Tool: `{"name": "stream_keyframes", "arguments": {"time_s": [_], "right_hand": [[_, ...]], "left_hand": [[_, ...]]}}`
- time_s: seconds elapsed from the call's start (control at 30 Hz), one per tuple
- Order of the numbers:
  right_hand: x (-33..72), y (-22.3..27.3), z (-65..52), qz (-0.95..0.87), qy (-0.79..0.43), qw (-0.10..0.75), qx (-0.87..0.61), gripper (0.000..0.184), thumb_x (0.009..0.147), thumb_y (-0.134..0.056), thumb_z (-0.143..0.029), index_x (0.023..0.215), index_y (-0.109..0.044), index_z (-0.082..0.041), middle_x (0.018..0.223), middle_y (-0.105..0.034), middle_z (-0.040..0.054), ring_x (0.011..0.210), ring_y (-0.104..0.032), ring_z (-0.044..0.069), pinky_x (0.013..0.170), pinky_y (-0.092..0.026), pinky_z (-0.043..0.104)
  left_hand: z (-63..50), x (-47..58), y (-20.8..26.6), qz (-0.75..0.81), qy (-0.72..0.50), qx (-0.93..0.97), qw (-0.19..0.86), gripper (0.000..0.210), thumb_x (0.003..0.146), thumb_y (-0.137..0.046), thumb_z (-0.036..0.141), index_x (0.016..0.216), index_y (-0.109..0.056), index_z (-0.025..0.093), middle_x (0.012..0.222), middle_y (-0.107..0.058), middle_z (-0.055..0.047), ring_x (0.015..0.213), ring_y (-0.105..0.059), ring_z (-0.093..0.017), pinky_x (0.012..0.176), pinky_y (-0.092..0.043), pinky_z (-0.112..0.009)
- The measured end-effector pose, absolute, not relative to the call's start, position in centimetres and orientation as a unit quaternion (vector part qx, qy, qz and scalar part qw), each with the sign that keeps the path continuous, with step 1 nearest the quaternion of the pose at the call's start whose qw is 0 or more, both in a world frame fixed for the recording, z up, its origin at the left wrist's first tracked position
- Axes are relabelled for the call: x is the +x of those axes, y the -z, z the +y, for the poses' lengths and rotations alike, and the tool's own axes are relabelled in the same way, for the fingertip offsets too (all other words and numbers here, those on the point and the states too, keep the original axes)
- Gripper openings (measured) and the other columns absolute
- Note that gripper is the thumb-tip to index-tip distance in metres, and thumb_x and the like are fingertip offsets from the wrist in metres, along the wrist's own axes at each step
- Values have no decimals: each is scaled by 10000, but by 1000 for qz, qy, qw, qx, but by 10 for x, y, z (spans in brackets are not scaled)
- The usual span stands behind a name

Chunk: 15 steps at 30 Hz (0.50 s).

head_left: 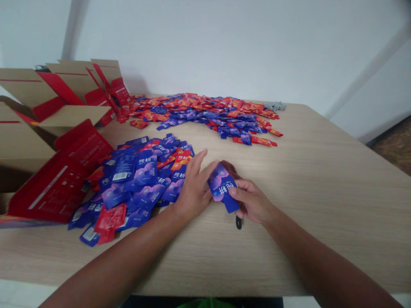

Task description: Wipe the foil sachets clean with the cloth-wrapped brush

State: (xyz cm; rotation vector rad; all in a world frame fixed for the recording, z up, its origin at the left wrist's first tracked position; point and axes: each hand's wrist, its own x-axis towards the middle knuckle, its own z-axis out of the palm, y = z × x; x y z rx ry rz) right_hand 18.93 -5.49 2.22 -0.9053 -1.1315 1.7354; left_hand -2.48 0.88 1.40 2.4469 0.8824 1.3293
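My right hand (252,197) pinches a blue-purple packet (220,184) with white lettering, thumb on its face and fingers behind. The packet is tilted above the table, its narrow end toward me. My left hand (195,186) is open at the packet's left edge, with fingers apart and pointing up and away; whether it touches the packet I cannot tell. Left of that hand lies a loose pile of blue packets (144,171), with some red and orange ones mixed in. A small black object (239,222) shows below my right hand, partly hidden by it.
A long heap of red and blue packets (205,114) runs along the back of the wooden table (327,205). Opened red cardboard boxes (61,184) with raised flaps stand at the left, beside the near pile. A grey cloth-like item (276,105) lies at the back right.
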Motion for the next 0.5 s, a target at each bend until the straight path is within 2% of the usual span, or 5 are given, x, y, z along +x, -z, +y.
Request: {"name": "stream_keyframes", "arguments": {"time_s": [0.13, 0.27, 0.37, 0.43, 0.5], "right_hand": [[190, -28, -54, -441, -686, 439, -377, 501, 846, -824, -664, 832, -685, -184, 595, -678, -11, 363, -508, 86, 323, -296, 178], [195, -29, -49, -456, -640, 491, -374, 464, 893, -781, -612, 732, -628, -205, 607, -668, -8, 392, -498, 94, 350, -305, 204], [198, -23, -44, -504, -501, 549, -441, 348, 964, -702, -524, 795, -677, -221, 694, -704, 13, 488, -566, 130, 431, -421, 248], [198, -16, -40, -582, -347, 547, -491, 221, 979, -685, -441, 922, -739, -234, 884, -770, 60, 734, -703, 197, 651, -585, 333], [198, -8, -36, -680, -211, 493, -500, 247, 946, -725, -390, 1141, -762, -243, 1226, -766, 120, 1149, -711, 293, 1005, -584, 482]], "left_hand": [[8, -24, -22, 240, -441, 847, 176, 326, 1013, -647, 231, 1321, -722, 307, 1335, -737, -80, 1356, -602, -299, 1201, -413, -554], [3, -17, -26, 305, -436, 793, 298, 192, 1042, -649, 325, 1156, -784, 248, 1123, -783, -76, 1063, -706, -241, 1014, -521, -415], [0, -13, -26, 356, -451, 716, 397, 235, 1012, -699, 409, 1039, -795, 197, 1032, -778, -71, 962, -698, -226, 914, -543, -363], [0, -10, -25, 363, -467, 656, 468, 276, 986, -730, 439, 1054, -792, 178, 1025, -782, -61, 928, -693, -211, 881, -552, -341], [0, -7, -26, 360, -481, 608, 519, 308, 953, -770, 449, 1079, -789, 168, 1030, -788, -52, 907, -694, -197, 865, -561, -327]]}}
